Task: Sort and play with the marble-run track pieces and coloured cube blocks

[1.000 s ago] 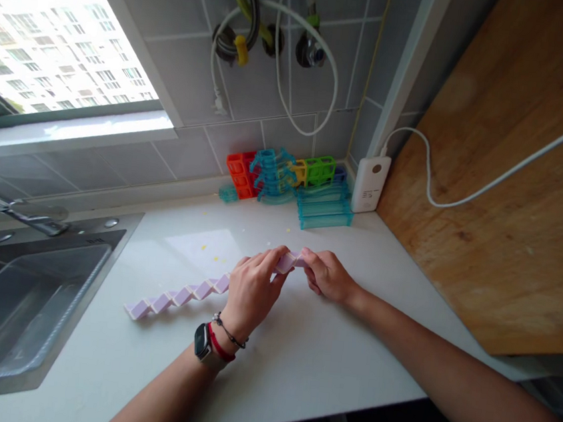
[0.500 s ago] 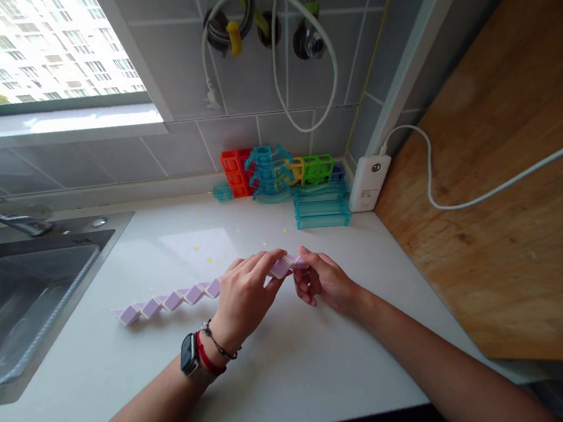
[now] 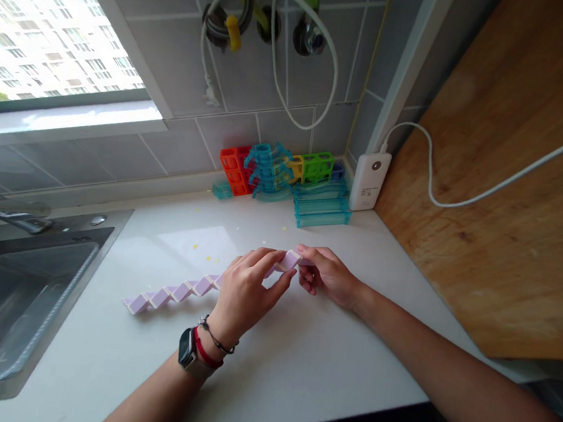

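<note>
The white counter is running across the middle, and a big wood board is standing along its right side. A bright window is letting in light at the upper left. Below it, the metal sink is sitting in the counter. A long purple and white snake is zigzagging over the counter, its far end pointing at the sink, its near end in the hands. The left hand is reaching over the snake and holding it near that end, fingers on top, thumb below. The right hand is pinching the tip, just beside the left fingers. By the back wall, a blue rack, a red block and a green block are sitting close together. A white charger is standing near them. A watch and a red band are circling the left wrist. Tiny yellow bits are lying behind the snake.
</note>
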A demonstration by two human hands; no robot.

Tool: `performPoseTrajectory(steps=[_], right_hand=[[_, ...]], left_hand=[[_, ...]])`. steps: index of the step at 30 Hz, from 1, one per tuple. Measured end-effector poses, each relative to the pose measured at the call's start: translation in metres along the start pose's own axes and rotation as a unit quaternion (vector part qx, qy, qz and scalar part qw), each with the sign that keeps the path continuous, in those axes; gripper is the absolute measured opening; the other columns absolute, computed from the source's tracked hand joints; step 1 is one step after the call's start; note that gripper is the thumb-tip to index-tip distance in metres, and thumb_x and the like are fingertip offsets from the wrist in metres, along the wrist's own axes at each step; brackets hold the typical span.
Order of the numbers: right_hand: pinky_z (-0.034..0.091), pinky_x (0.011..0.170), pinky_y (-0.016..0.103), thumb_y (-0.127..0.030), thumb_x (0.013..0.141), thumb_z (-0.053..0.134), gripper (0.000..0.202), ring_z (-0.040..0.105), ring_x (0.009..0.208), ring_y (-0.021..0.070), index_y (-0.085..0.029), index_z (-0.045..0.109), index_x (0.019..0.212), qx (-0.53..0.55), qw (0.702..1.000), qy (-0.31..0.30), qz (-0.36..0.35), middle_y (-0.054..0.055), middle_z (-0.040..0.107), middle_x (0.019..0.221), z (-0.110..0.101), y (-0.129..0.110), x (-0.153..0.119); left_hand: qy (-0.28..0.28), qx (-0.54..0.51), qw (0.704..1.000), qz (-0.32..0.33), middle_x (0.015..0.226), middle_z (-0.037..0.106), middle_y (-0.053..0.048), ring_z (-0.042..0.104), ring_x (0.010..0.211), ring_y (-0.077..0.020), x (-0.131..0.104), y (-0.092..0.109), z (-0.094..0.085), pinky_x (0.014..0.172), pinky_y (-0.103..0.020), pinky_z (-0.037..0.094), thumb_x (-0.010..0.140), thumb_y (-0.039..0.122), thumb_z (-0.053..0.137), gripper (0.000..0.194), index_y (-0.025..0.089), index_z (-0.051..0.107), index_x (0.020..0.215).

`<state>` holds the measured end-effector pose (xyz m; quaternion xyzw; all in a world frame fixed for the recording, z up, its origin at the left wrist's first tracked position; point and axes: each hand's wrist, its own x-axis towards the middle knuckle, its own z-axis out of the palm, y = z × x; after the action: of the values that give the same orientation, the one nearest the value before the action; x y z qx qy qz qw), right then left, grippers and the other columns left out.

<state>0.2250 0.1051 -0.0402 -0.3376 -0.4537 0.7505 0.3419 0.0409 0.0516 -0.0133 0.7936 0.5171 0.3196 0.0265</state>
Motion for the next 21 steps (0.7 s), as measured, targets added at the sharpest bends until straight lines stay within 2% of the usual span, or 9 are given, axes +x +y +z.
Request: performPoseTrajectory(steps=[5,10,16,18,20,21], right_hand=[[0.03,0.036,0.02,-0.055,0.093,0.057,0.053,0.043,0.038,0.0088,-0.02,0.045,0.056,-0.018,0.999,-0.027,0.002,-0.006,0.039,0.045,0.0,0.001,-0.001],[0.022,0.032,0.019,-0.056,0.092,0.057,0.051,0.038,0.033,0.0074,-0.02,0.045,0.058,-0.003,0.992,-0.063,0.109,-0.008,0.034,0.044,-0.007,-0.008,-0.006],[0.02,0.032,0.017,-0.05,0.09,0.063,0.046,0.031,0.033,0.0054,-0.02,0.046,0.06,0.015,0.981,-0.086,0.173,-0.009,0.036,0.043,-0.013,-0.017,-0.008],[0.026,0.034,0.019,-0.057,0.091,0.059,0.051,0.036,0.035,0.0067,-0.019,0.048,0.06,-0.002,0.986,-0.076,0.149,-0.007,0.039,0.044,-0.011,-0.016,-0.008],[0.036,0.039,0.021,-0.065,0.094,0.052,0.055,0.047,0.042,0.0099,-0.017,0.057,0.068,-0.042,0.994,-0.064,0.072,-0.002,0.05,0.052,-0.008,-0.015,-0.009],[0.041,0.043,0.022,-0.066,0.094,0.052,0.054,0.053,0.048,0.0114,-0.016,0.062,0.077,-0.064,0.996,-0.058,0.02,0.0,0.056,0.058,-0.007,-0.015,-0.01]], left_hand=[[0.018,-0.001,1.0,0.015,0.1,0.074,-0.006,0.069,0.084,-0.0186,0.0,0.003,0.0,0.075,-0.031,0.053,0.093,0.03,0.065,0.017,0.02,0.066,0.106],[0.007,-0.015,1.0,0.016,0.088,0.074,-0.003,0.066,0.073,-0.0154,-0.002,0.004,0.0,0.066,-0.028,0.051,0.091,0.028,0.066,0.013,0.02,0.069,0.1],[-0.005,0.01,0.999,0.051,0.091,0.075,-0.004,0.068,0.076,-0.0165,-0.002,0.005,-0.001,0.073,-0.032,0.051,0.09,0.026,0.065,0.011,0.022,0.071,0.098],[-0.001,0.009,0.999,0.053,0.092,0.075,-0.004,0.068,0.077,-0.0167,0.0,0.004,-0.002,0.074,-0.032,0.051,0.09,0.025,0.065,0.011,0.021,0.071,0.098],[0.01,0.007,0.999,0.041,0.091,0.075,-0.004,0.067,0.076,-0.0168,0.001,0.003,-0.004,0.072,-0.032,0.051,0.09,0.026,0.065,0.011,0.021,0.07,0.099],[0.017,0.007,0.999,0.033,0.091,0.074,-0.004,0.066,0.076,-0.0167,0.001,0.002,-0.005,0.071,-0.031,0.05,0.09,0.026,0.064,0.011,0.021,0.069,0.099]])
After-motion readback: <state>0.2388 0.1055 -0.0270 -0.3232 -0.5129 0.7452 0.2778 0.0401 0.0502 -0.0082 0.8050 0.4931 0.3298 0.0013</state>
